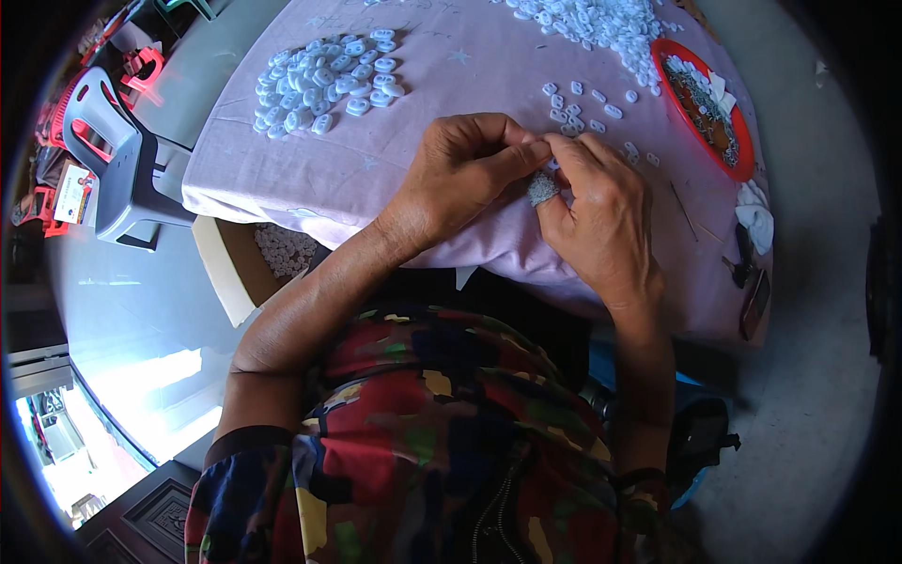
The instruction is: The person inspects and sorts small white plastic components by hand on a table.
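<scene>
Above the near part of the cloth-covered table, my left hand (pixel 460 174) and my right hand (pixel 606 211) meet, their fingertips pinched together. Whatever sits between them is hidden by the fingers. A grey, rough-looking wrap (pixel 542 188) circles my right thumb. Just beyond the fingertips lies a loose scatter of small white oval plastic pieces (pixel 574 113). Farther left, larger white oval pieces (pixel 324 83) are heaped together. A big pile of small white pieces (pixel 601 23) spreads over the far side. At the right, a red tray (pixel 747 150) holds many small metal parts.
A pink tablecloth (pixel 451 89) covers the table. Near its right edge lie a thin rod (pixel 684 209), a crumpled white cloth (pixel 754 216), a black tool (pixel 739 263) and a phone (pixel 754 305). Below left is a cardboard box (pixel 225 268) of white pieces; a grey chair (pixel 117 155) stands beyond.
</scene>
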### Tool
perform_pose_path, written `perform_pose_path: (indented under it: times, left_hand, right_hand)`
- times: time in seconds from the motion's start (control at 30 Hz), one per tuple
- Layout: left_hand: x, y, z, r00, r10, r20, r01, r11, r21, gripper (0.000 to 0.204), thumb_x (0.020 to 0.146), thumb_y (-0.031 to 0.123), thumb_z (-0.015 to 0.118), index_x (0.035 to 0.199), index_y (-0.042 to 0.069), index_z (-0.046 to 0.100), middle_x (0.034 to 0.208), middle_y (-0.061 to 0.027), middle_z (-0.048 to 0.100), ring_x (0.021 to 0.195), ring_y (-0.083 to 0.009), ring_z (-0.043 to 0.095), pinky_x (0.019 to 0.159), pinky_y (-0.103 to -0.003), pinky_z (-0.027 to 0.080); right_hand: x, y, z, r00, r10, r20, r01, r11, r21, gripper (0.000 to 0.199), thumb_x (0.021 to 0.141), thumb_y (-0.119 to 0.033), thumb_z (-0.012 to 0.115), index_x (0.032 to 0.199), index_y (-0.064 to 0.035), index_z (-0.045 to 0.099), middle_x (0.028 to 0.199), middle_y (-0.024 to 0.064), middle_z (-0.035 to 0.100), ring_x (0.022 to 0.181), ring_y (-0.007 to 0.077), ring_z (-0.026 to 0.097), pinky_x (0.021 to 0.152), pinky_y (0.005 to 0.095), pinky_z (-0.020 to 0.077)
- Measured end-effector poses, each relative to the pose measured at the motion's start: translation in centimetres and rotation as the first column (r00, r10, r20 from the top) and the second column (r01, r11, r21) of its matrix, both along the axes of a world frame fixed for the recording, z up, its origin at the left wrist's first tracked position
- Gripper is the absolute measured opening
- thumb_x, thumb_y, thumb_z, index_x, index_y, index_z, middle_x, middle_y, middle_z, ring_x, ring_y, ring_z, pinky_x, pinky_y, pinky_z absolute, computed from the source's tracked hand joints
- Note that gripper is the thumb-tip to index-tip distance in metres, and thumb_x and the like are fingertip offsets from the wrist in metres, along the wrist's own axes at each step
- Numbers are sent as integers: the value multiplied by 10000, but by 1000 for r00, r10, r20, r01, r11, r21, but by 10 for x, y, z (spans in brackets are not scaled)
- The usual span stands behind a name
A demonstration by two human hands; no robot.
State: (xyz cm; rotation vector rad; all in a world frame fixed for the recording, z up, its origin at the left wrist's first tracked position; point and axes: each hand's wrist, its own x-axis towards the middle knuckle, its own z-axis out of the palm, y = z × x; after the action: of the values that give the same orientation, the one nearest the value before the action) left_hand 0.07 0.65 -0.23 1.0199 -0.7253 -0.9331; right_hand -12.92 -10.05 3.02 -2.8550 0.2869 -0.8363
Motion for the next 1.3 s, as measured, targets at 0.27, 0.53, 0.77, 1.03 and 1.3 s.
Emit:
perform_pose_path:
  times: [0.27,0.53,0.77,1.03,1.3]
  left_hand:
    - [3,0,-5,1000,-11,28,11,1000,-12,143,924,118,658,884,-17,683,816,-20,665,765,-48,596,689,-196,511]
    - [0,1,-4,999,29,40,-28,999,-18,144,926,111,653,880,-22,683,804,-21,665,748,-44,591,675,-193,503]
    - [2,1,-2,997,20,75,-20,1000,11,141,927,112,650,881,-18,681,787,-10,654,722,-35,571,631,-187,472]
    - [4,2,-6,995,15,100,-15,1000,6,128,924,104,650,881,-13,678,778,-10,647,704,-37,565,619,-194,469]
    - [3,1,-5,997,40,64,-39,999,-13,131,922,101,651,885,-20,680,781,-18,651,699,-40,567,614,-191,471]
  right_hand:
    - [0,-2,-2,999,38,-11,-38,998,51,262,760,-16,617,1021,3,623,778,146,581,684,332,606,615,416,483]
    - [1,1,3,999,11,-45,-9,1000,26,263,760,-13,618,1023,-3,627,789,149,591,694,332,617,621,418,494]
    - [3,-2,3,998,59,-26,-57,997,51,236,751,1,602,987,5,615,786,158,587,694,353,613,611,434,487]
    - [3,-4,-2,995,95,-16,-94,995,42,215,742,13,583,957,10,601,776,164,579,698,372,609,611,447,488]
    - [5,-3,-3,997,68,-47,-65,996,66,239,754,-14,615,993,-4,607,817,158,602,718,371,623,621,429,502]
